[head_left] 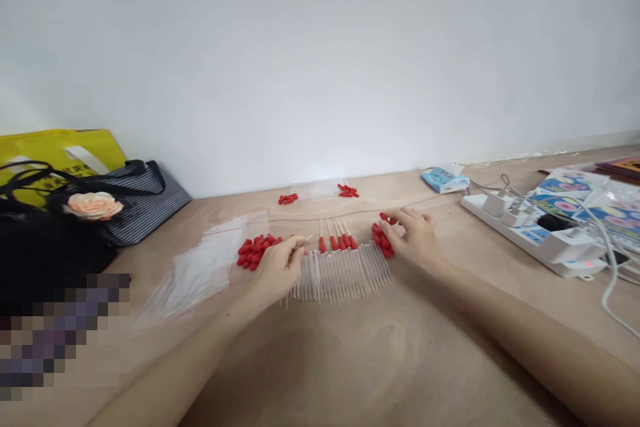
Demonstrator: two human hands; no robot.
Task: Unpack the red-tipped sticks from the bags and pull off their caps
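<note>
A row of clear glass dropper tubes point(345, 273) lies side by side on the table, some fitted with red rubber bulbs point(343, 241) at their far ends. My left hand point(277, 267) is curled at the row's left end, pinching a clear tube, beside a pile of loose red bulbs point(255, 250). My right hand point(413, 233) rests on a second heap of red bulbs point(383, 240) at the row's right end, fingers bent over them; whether it grips one is hidden.
Clear zip bags point(210, 263) lie left of the tubes. More red bulbs and tubes point(325, 192) sit by the wall. A striped bag, black bag and yellow bag point(75, 193) stand at left. A white power strip point(540, 237) with plugs, cables and printed packets lies at right.
</note>
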